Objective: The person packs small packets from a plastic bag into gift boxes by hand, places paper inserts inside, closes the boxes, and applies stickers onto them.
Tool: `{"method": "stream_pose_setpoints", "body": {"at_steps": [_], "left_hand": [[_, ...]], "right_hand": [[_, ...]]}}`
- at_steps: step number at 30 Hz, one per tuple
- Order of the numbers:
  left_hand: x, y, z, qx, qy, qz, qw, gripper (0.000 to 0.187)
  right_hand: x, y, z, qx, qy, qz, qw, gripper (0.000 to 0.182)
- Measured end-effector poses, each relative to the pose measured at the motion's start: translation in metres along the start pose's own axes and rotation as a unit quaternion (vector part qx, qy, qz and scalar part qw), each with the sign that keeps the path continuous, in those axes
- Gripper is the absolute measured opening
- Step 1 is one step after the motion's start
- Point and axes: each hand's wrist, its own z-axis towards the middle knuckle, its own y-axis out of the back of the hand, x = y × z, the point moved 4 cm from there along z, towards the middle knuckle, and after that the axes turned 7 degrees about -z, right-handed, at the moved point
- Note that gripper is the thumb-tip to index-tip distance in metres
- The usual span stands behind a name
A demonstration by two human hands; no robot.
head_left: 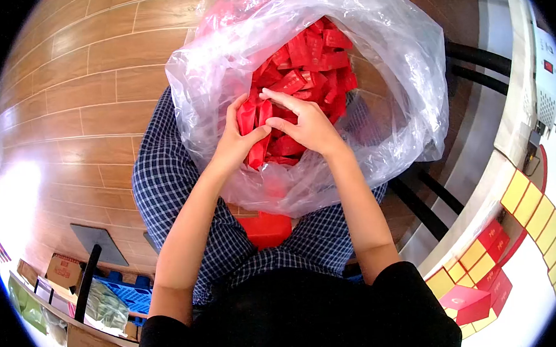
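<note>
A large clear plastic bag (pixel 405 55), its mouth spread wide, holds a heap of small red packets (pixel 311 48). Both of my hands reach into its near side. My left hand (pixel 236 141) is closed around shiny red packets (pixel 246 119), with its thumb across their front. From the other side, my right hand (pixel 310 127) grips the same small bunch between thumb and fingers. The fingertips of the two hands almost meet there. How many packets are held is hard to make out, since the fingers cover part of them.
The bag rests between my knees in checked trousers (pixel 167 162), above a wood-look tiled floor (pixel 100 124). On the right, a white table (pixel 517 315) carries red and yellow boxes (pixel 480 256) and a white device (pixel 547 80). Black metal legs (pixel 422 208) stand beside the bag. Cardboard boxes (pixel 66 272) and a blue crate (pixel 128 290) are at lower left.
</note>
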Motion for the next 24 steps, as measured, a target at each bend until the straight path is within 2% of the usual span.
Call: {"method": "stream_pose_setpoints", "body": {"at_steps": [8, 13, 16, 17, 19, 21, 23, 24], "left_hand": [[-0.003, -0.004, -0.003, 0.013, -0.017, 0.044, 0.999, 0.087], [-0.002, -0.004, -0.003, 0.007, -0.028, 0.048, 0.998, 0.088], [-0.005, -0.006, 0.001, 0.0, -0.045, 0.072, 0.996, 0.089], [-0.006, -0.004, 0.002, -0.004, -0.049, 0.09, 0.995, 0.09], [0.005, 0.003, 0.004, -0.027, -0.029, 0.095, 0.995, 0.09], [0.013, 0.004, 0.006, -0.042, -0.005, 0.101, 0.994, 0.091], [0.017, 0.009, 0.008, -0.074, 0.018, 0.065, 0.995, 0.09], [0.021, 0.011, 0.011, -0.073, 0.025, 0.03, 0.997, 0.091]], "right_hand": [[0.006, -0.007, -0.006, -0.029, 0.008, -0.077, 0.997, 0.04], [0.003, -0.005, -0.007, -0.098, 0.088, -0.144, 0.981, 0.021], [-0.006, 0.005, -0.006, -0.155, 0.073, -0.119, 0.978, 0.016], [-0.02, 0.01, -0.001, -0.177, 0.029, -0.085, 0.98, 0.017], [-0.063, 0.026, 0.008, -0.278, -0.097, -0.125, 0.947, 0.023], [-0.125, 0.03, 0.023, -0.29, -0.203, -0.187, 0.916, 0.032], [-0.162, 0.014, 0.044, -0.208, -0.236, -0.247, 0.917, 0.061], [-0.163, 0.004, 0.047, -0.185, -0.259, -0.296, 0.901, 0.067]]}}
